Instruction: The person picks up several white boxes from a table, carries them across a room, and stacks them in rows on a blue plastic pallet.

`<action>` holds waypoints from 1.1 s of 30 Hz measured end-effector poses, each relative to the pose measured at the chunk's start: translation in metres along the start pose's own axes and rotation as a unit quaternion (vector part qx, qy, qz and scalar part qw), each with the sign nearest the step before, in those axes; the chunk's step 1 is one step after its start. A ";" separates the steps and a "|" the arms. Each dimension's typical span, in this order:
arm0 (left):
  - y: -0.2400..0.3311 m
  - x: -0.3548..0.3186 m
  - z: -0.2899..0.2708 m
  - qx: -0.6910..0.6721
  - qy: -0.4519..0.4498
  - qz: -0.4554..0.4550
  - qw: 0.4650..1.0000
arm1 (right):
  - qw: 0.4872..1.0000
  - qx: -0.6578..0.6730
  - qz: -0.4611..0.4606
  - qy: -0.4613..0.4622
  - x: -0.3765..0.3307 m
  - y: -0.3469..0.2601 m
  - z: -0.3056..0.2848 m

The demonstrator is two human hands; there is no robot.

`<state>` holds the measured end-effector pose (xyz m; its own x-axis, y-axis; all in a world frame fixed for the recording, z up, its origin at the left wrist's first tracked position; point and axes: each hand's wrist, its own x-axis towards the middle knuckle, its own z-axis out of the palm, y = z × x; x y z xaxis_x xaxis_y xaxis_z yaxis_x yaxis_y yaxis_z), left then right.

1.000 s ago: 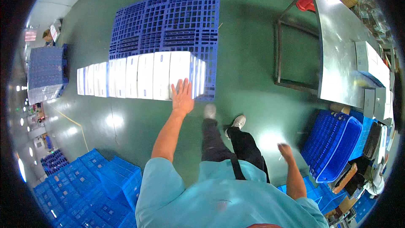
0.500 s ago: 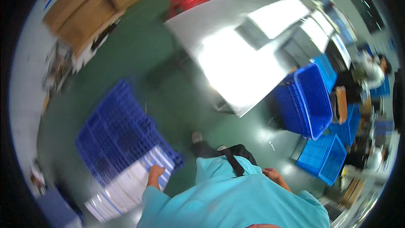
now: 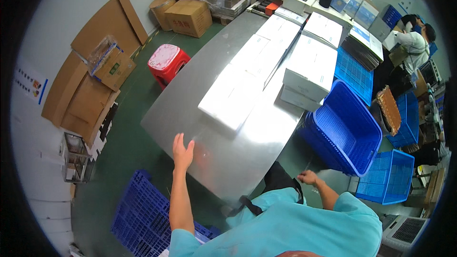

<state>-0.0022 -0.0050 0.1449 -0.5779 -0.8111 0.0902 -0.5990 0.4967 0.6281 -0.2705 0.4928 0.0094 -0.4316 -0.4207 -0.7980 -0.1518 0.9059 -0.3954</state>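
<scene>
Over the near left corner of the metal table [image 3: 164, 121], my left hand [image 3: 182, 153] is stretched out with thumb and fingers apart and nothing in it. White boxes [image 3: 228, 95] stand in rows on the tabletop beyond that hand. My right hand [image 3: 308, 177] hangs beside my right hip, fingers curled in, and no object shows in it. Nearest to it is a tall blue basket [image 3: 328, 154], which appears to be a nested stack. On the table's right side, more white boxes [image 3: 309, 66] are piled up.
A blue plastic pallet [image 3: 140, 214] lies on the green floor at lower left. Past the table's left edge stands a red stool [image 3: 166, 62]. Cardboard boxes [image 3: 188, 18] and leaning sheets line the wall. Lighter blue crates [image 3: 385, 176] sit at right. Two people [image 3: 412, 47] stand at far right.
My view has swung toward the table and its boxes. My left hand has left the white striped stack on the pallet and risen to the table corner. My right hand remains by my hip.
</scene>
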 end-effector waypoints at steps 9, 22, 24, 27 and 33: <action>0.077 0.124 0.081 0.071 -0.068 -0.142 0.985 | 0.910 -0.019 -0.407 0.074 0.087 -0.273 -0.203; 0.058 -0.191 0.068 0.241 0.239 -0.520 0.784 | 0.788 -0.350 -0.452 0.226 0.170 -0.493 -0.171; 0.075 -0.177 0.074 0.283 0.227 -0.623 0.693 | 0.743 -0.352 -0.534 0.194 0.147 -0.475 -0.133; 0.078 -0.151 0.089 0.289 0.246 -0.628 0.680 | 0.646 -0.355 -0.674 -0.047 0.089 -0.445 -0.082; 0.071 -0.161 0.090 0.301 0.289 -0.551 0.722 | 0.784 -0.104 -0.593 0.153 0.203 -0.493 -0.130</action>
<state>-0.0017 0.1888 0.1050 0.6582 -0.7236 0.2080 -0.7518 -0.6466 0.1295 -0.3990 -0.0325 0.1019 -0.0651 -0.9702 0.2333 -0.7357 -0.1112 -0.6681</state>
